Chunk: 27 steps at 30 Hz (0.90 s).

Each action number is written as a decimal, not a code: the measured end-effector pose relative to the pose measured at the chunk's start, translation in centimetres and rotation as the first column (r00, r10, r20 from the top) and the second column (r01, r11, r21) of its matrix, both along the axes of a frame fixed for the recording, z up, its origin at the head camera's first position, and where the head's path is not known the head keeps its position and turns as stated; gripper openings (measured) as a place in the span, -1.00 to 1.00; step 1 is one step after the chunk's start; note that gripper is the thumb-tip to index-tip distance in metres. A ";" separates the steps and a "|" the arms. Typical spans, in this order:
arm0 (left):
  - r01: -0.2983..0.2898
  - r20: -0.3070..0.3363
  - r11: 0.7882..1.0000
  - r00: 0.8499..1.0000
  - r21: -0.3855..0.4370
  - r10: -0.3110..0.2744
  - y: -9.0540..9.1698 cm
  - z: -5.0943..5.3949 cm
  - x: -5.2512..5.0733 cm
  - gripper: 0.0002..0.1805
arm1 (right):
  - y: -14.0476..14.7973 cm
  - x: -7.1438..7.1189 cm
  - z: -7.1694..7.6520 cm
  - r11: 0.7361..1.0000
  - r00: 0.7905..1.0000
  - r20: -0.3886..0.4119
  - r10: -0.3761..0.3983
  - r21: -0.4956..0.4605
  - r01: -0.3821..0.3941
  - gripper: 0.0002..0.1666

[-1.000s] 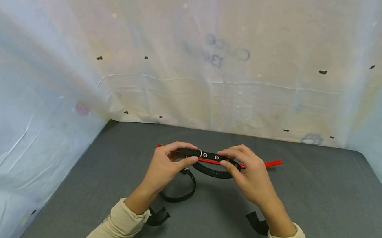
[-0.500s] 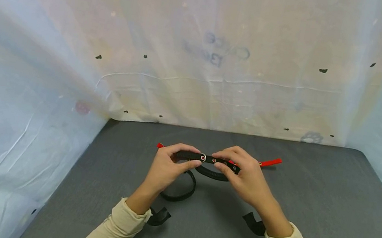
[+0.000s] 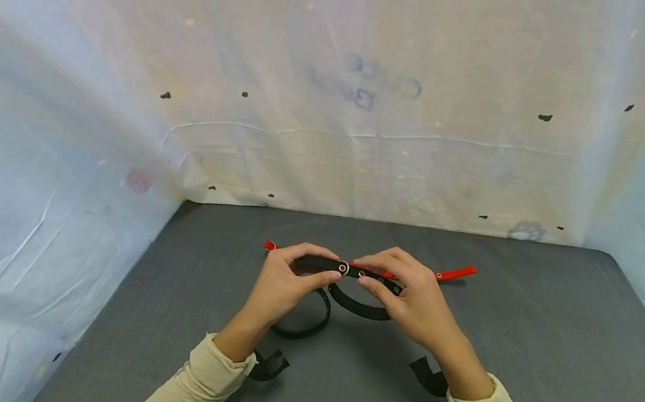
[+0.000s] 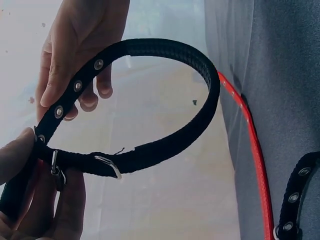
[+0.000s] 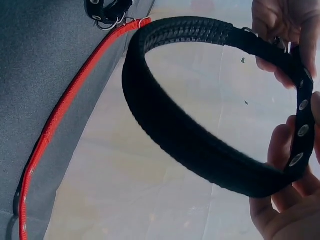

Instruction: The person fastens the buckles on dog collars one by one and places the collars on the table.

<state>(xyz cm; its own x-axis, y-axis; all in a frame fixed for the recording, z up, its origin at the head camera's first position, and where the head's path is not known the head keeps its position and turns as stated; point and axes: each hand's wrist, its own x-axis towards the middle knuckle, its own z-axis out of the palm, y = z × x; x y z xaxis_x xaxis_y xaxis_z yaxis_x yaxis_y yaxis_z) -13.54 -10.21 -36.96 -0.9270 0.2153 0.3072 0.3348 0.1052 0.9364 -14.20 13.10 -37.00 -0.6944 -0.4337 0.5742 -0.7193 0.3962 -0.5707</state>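
A black dog collar (image 3: 361, 307) with metal eyelets is held up as a loop above the table. My left hand (image 3: 285, 282) pinches it at the buckle (image 4: 55, 167), between thumb and fingers. My right hand (image 3: 416, 302) pinches the eyelet part of the strap a short way along. In the left wrist view the strap meets the buckle and a tail sticks out past it, while a D-ring (image 4: 109, 166) sits beside the buckle. Whether the buckle pin is in an eyelet, I cannot tell. The loop's padded inside (image 5: 187, 34) shows in the right wrist view.
A red collar (image 3: 458, 273) lies stretched out on the grey table (image 3: 522, 370) behind the hands. Another black collar (image 3: 324, 323) stands looped beside my left wrist. Pale printed sheeting (image 3: 402, 171) hangs at the back and sides.
My right hand has shifted left, so the fingertips of both hands are closer together. Fewer eyelets show between them, and the lower part of the collar loop hangs slightly lower.
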 end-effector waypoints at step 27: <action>0.110 0.107 0.994 0.988 0.010 -0.111 0.0 0.1 0.1 -0.49 | 0.3 -0.2 0.0 0.997 0.992 -0.114 0.059 0.056 -0.052 -0.82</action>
<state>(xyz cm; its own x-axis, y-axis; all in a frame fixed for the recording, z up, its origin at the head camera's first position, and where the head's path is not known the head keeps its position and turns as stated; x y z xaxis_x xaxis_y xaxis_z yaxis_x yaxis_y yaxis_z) -13.46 -10.21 -36.89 -0.9252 0.3172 0.2083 0.2416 0.0689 0.9679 -14.43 13.37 -37.01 -0.5986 -0.5014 0.6247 -0.8010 0.3810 -0.4617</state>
